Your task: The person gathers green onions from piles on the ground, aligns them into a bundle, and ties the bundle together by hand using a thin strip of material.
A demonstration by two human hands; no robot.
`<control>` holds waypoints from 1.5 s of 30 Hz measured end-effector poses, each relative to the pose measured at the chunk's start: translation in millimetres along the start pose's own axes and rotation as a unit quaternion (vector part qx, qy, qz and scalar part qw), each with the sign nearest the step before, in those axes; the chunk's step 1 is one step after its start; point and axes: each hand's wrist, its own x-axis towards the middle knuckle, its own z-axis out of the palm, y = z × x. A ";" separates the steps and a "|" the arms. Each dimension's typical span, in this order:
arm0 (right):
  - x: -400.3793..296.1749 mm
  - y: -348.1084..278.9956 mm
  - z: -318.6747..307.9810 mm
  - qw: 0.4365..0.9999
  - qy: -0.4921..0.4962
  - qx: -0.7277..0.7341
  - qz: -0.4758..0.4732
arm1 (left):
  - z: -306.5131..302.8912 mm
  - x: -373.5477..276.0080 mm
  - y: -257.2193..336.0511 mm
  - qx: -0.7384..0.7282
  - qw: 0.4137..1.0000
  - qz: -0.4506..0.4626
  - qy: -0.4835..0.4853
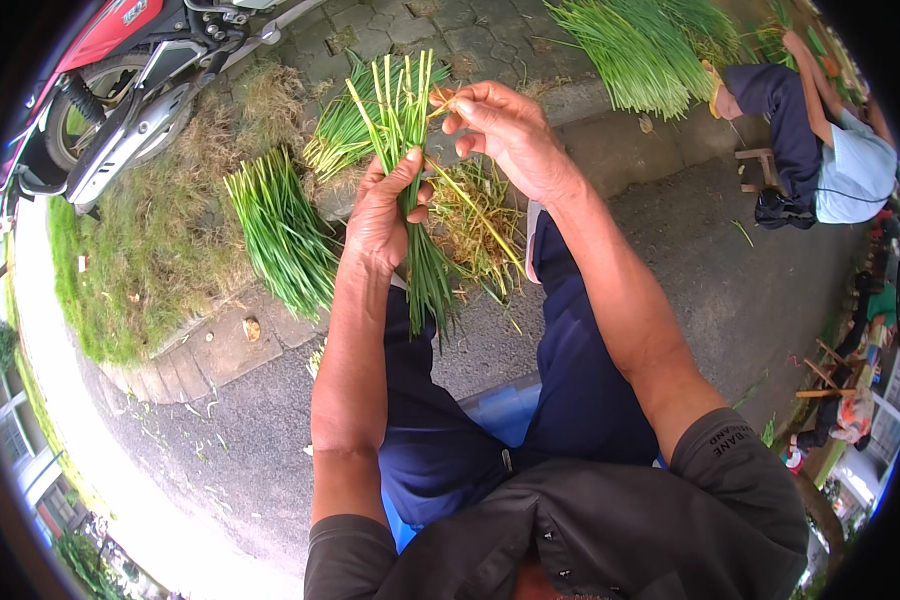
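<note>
My left hand [386, 206] grips a small bunch of green leafy stalks [401, 120], cut ends upward and dark leaves hanging down. Beside the bunch's upper part, my right hand [499, 127] pinches brownish, withered strands [441, 101] between thumb and fingers. A thick pile of the same stalks [281, 232] lies on the kerb left of my left hand. Behind the held bunch is another green pile [341, 131]. Below my hands, yellowed trimmings [476, 225] lie heaped between my feet, with one long yellow-green stem across them.
A large heap of green stalks [630, 56] lies at the upper right, near a seated person [832, 165] in a light blue shirt. A motorcycle [127, 112] stands at the upper left beside dry grass [180, 247]. Under me is a blue plastic seat [506, 409].
</note>
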 end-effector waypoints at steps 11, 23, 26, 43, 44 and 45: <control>10.1 0.4 -26.3 0.977 0.027 0.204 -0.047 | -12.3 6.8 -4.4 0.031 0.997 0.011 0.064; 5.6 -13.5 -50.9 0.976 0.086 0.179 -0.086 | -23.6 3.0 9.5 0.046 0.994 0.027 0.091; 2.8 -3.7 -37.4 0.971 0.180 -0.153 0.041 | -23.6 0.7 15.6 0.049 0.992 0.041 0.112; -57.0 213.2 -90.8 0.707 -0.010 -0.688 0.162 | -39.9 -36.7 24.1 0.079 0.984 0.099 0.128; -65.0 215.7 -102.4 0.716 0.008 -0.694 0.076 | -33.9 -37.8 24.9 0.073 0.986 0.097 0.118; -65.5 216.1 -100.0 0.710 0.013 -0.698 0.092 | -35.7 -40.4 27.1 0.069 0.986 0.098 0.114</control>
